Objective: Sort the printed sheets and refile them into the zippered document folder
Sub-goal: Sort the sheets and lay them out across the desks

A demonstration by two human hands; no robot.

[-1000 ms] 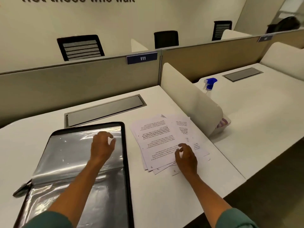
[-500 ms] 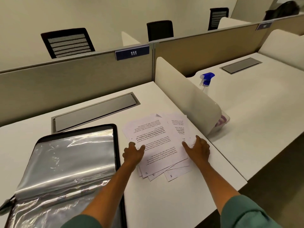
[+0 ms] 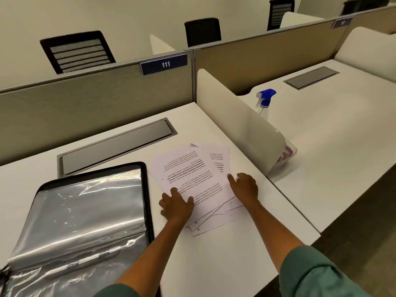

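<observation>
The zippered document folder (image 3: 85,215) lies open on the white desk (image 3: 225,264), its clear plastic sleeves showing, just left of the fanned stack of printed sheets (image 3: 192,179). The left hand (image 3: 176,205) rests flat on the stack's near left edge with fingers spread, while the right hand (image 3: 244,186) sits on the stack's right edge, forefinger pointing out and the other fingers loosely curled. Right of the sheets stands a white divider (image 3: 240,125), and beyond it a spray bottle (image 3: 264,101) with a blue trigger.
</observation>
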